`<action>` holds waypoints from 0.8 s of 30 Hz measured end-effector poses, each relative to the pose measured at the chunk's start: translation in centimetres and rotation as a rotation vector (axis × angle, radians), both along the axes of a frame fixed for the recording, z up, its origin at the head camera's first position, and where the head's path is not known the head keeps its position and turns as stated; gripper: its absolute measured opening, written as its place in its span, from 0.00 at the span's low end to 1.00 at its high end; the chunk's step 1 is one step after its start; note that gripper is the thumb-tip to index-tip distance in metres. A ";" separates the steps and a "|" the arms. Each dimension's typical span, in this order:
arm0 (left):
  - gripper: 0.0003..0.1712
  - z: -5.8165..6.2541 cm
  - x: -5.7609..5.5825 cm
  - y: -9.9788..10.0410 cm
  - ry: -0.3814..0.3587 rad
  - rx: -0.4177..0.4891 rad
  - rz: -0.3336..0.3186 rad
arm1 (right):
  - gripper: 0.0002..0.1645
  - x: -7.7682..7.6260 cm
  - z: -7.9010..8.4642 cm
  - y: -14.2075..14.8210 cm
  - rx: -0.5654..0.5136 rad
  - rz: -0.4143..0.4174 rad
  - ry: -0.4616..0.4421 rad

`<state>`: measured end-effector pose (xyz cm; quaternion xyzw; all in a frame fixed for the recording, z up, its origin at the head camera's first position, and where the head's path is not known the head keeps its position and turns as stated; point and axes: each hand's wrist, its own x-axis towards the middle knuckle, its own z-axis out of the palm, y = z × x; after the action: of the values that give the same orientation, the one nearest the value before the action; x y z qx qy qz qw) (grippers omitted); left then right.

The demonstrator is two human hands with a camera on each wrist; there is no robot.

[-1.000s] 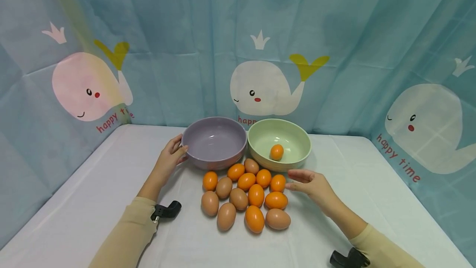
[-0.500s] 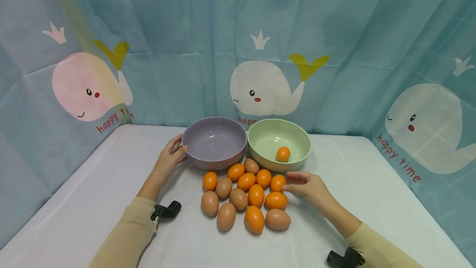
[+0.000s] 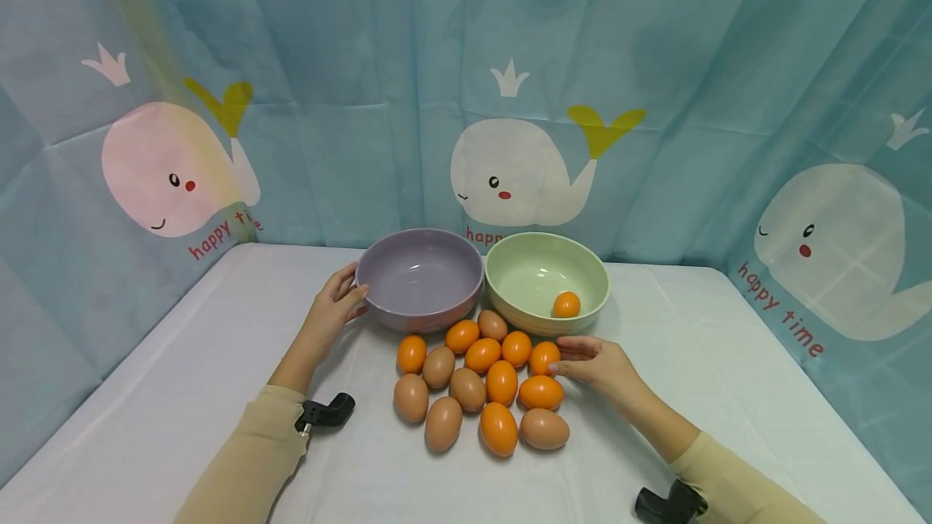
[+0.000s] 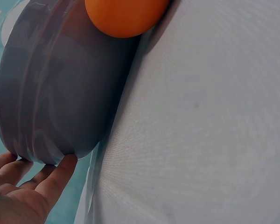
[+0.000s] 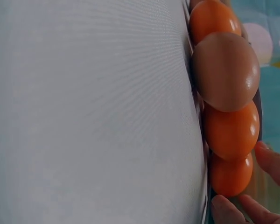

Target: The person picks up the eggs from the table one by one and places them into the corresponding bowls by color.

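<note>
At the left, my left hand [image 3: 336, 303] touches the side of a purple bowl [image 3: 418, 318]. Its extended fingers [image 4: 60, 179] lie against the outer wall in the left wrist view. My right hand [image 3: 597, 362] is at an orange egg [image 3: 544, 358], thumb in front and fingers at the far side; how firmly they touch cannot be told. The right wrist view shows that egg [image 5: 231, 176] between spread fingertips. Orange and brown eggs lie grouped before the bowls, among them a brown egg [image 3: 544, 428]. One orange egg [image 3: 566, 305] sits inside the green bowl [image 3: 510, 265].
The two bowls stand side by side at the back of a white-covered table [image 3: 218, 362]. A blue curtain [image 3: 349, 144] printed with whales hangs behind and at both sides. Black camera mounts [image 3: 328, 411] are on both wrists.
My right hand has shifted slightly left, to the orange egg. The egg inside the green bowl has rolled right. My left hand and the purple bowl have kept still.
</note>
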<state>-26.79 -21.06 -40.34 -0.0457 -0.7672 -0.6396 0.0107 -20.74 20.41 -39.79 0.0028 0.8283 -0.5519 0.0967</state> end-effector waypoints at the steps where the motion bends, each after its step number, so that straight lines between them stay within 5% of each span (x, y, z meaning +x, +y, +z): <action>1: 0.39 0.0 0.0 0.0 0.000 0.000 0.000 | 0.36 0.0 0.0 0.0 0.005 -0.001 -0.002; 24: 0.39 0.0 0.0 -0.3 0.011 -0.007 -0.029 | 0.37 -0.2 0.1 -1.2 0.093 -0.027 0.026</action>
<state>-26.83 -21.32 -40.36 -0.0604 -0.7688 -0.6366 0.0055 -20.98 19.18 -39.74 0.0112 0.8540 -0.5142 0.0784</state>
